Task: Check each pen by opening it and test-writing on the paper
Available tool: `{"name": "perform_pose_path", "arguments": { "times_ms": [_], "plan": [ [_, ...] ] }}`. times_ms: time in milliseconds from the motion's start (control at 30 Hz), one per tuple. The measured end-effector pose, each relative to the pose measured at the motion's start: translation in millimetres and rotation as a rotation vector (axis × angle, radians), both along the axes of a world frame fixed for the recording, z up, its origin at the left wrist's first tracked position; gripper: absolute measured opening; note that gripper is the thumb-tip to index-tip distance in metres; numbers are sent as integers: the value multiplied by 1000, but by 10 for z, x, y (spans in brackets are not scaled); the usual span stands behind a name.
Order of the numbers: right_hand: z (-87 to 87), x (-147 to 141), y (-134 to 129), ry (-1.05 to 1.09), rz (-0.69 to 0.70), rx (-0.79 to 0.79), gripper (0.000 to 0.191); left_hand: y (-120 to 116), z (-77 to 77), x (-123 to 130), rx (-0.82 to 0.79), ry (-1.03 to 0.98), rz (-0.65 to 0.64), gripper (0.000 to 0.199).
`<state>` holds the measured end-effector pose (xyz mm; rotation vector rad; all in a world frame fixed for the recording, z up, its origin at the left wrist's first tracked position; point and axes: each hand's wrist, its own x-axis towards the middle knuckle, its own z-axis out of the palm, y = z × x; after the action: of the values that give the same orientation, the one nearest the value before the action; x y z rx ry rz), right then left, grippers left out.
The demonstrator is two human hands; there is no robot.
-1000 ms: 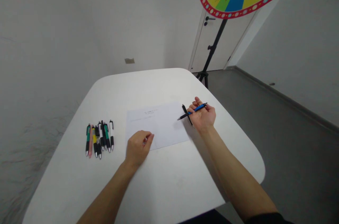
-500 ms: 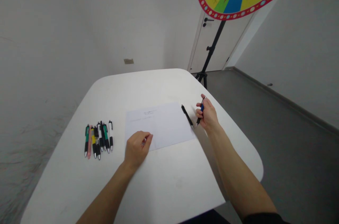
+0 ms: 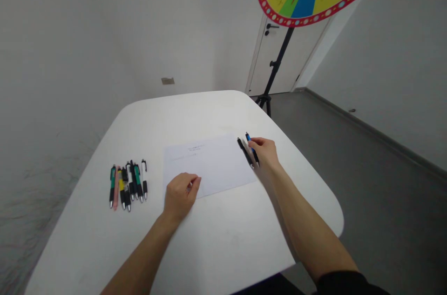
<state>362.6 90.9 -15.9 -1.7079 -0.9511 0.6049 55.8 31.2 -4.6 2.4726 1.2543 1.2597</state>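
Smooth white bench [image 3: 223,234], rounded corners. L hand [image 3: 180,195], loosely closed, on near edge of flat, thin rect. paper [image 3: 216,171]. Assorted slim pens [image 3: 121,188], w/ dark grips & metallic tips, lie L of paper. R hand [image 3: 264,150], fingers nearly closed, grips blue/blk pen [image 3: 248,137] at paper's R edge, just beside slim blk pen [image 3: 245,152]. Far: round, multicol. wheel [image 3: 300,2].

A black sleeve [image 3: 344,282] covers the right arm down to about the elbow (plain, as far as its visible part shows), its edge softly curved. The right forearm [image 3: 305,218] is bare, as are the right hand [image 3: 264,150] and left hand [image 3: 179,194]. The left forearm [image 3: 148,244] shows bare too. Dark cloth [image 3: 274,286], nearly black, fills a strip at the bottom edge.
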Motion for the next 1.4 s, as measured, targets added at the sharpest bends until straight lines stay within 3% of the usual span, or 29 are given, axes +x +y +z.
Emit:
{"name": "perform_pose_path", "arguments": {
  "times_ms": [300,533,667,767,833,967,1100,1233,1400],
  "plan": [
    [4,-110,-1,-573,117,-135,27,-11,13,-14,-16,3,23,25],
    [27,-162,-52,-677,116,-127,32,-6,31,-23,-77,14,82,25],
    [88,-231,-113,-699,92,-69,31,81,103,-140,-94,54,250,22],
    [141,-324,-165,-700,92,1,30,168,205,-344,-145,168,480,22],
    [168,-400,-198,-697,118,33,30,214,273,-511,-180,318,649,26],
    [193,-552,-254,-673,226,73,29,267,325,-780,-252,628,832,36],
    [210,-673,-307,-621,297,81,26,311,268,-881,-338,690,834,37],
    [253,-783,-359,-504,355,111,22,365,248,-882,-317,743,789,36],
    [279,-980,-418,-131,492,118,13,359,302,-636,-242,451,647,33]
  ]
}}
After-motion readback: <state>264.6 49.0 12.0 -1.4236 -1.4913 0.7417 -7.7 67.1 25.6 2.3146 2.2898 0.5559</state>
